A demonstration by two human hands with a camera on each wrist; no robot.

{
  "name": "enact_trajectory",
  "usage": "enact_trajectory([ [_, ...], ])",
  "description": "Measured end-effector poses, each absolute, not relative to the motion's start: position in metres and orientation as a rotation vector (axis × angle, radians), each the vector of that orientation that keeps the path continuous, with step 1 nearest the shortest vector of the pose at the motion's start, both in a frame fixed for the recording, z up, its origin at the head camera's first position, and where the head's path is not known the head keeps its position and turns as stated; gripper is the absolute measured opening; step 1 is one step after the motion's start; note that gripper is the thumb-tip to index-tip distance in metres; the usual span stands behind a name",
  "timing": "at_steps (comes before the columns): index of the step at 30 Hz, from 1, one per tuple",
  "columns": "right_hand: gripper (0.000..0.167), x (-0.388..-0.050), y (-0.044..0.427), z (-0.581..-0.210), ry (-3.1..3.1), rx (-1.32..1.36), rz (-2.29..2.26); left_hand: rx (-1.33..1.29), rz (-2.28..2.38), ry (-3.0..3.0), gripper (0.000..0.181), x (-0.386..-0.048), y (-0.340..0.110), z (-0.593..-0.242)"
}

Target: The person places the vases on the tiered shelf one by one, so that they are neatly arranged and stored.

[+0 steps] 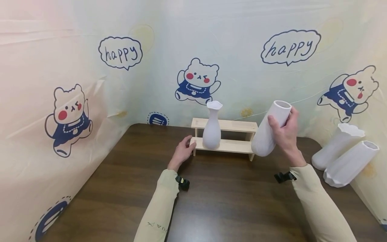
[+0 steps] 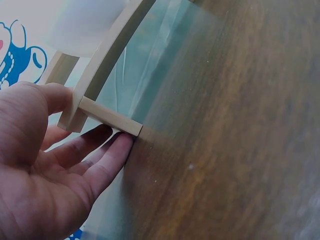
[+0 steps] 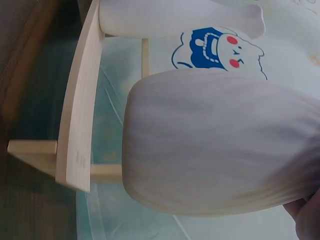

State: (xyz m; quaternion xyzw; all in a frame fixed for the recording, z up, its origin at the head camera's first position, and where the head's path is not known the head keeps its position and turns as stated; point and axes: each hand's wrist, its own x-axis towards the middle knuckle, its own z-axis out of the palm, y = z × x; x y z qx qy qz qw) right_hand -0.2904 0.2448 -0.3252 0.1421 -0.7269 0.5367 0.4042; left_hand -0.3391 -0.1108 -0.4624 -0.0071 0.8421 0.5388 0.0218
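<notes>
My right hand (image 1: 287, 132) grips a tall white vase (image 1: 266, 134) around its upper part, thumb in front. That vase leans with its mouth to the right, and its rounded base is beside the right end of a two-tier wooden stand (image 1: 232, 147). In the right wrist view the vase's base (image 3: 200, 145) is apart from the lower board (image 3: 80, 110). My left hand (image 1: 182, 150) holds the left end of the stand's lower tier; the left wrist view shows the thumb (image 2: 55, 97) at the board's end and fingers beside the leg. A narrow-necked white vase (image 1: 212, 129) stands upright on the lower tier's left part.
To the right, a white vase with a wavy rim (image 1: 337, 146) and a faceted white vase (image 1: 350, 164) lean side by side on the brown table (image 1: 229, 201). A printed curtain (image 1: 235, 67) with cartoon bears surrounds the table, close behind the stand.
</notes>
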Motion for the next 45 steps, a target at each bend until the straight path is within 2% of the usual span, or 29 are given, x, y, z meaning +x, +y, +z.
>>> enact_trajectory([
  [3, 0.059, -0.304, 0.246, -0.333, -1.829, 0.353, 1.345, -0.014, 1.671, 2.610, 0.060, -0.339, -0.110, -0.463],
  [11, 0.063, -0.313, 0.229, -0.332, -1.889, 0.352, 1.348, -0.002, 1.671, 2.602, 0.060, -0.339, -0.109, -0.462],
  [21, 0.062, -0.306, 0.200, -0.318, -1.917, 0.374, 1.357, -0.009, 1.670, 2.606, 0.061, -0.341, -0.112, -0.466],
  [30, 0.067, -0.343, 0.197, -0.342, -2.040, 0.352, 1.344, -0.014, 1.667, 2.610, 0.060, -0.341, -0.112, -0.465],
  [45, 0.071, -0.356, 0.178, -0.353, -2.080, 0.388, 1.361, 0.022, 1.667, 2.635, 0.060, -0.341, -0.112, -0.466],
])
